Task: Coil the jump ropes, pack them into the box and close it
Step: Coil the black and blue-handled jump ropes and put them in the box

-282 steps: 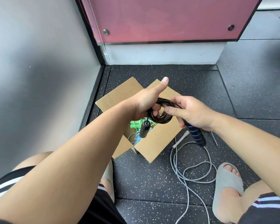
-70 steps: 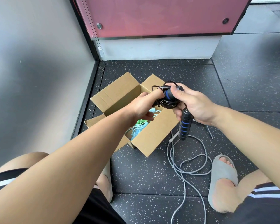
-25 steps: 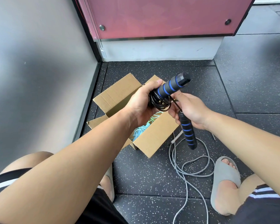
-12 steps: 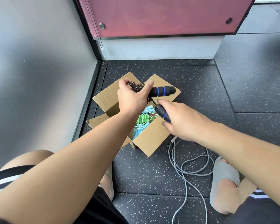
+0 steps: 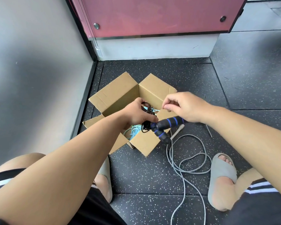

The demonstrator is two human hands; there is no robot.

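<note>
left hand (image 5: 136,114) fingers grip black rope (image 5: 162,125) over box (image 5: 120,93), frame middle | right hand (image 5: 185,108) fingers curled, just right of it | grey rope (image 5: 185,168) on floor (image 5: 141,177), lower right

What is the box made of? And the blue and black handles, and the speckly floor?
The box looks like brown cardboard: matte, with creased flaps. The handles of the black jump rope seem foam or rubber: dull, ringed with blue bands. The floor looks like rubber tile: black, white-flecked, with seams.
</note>
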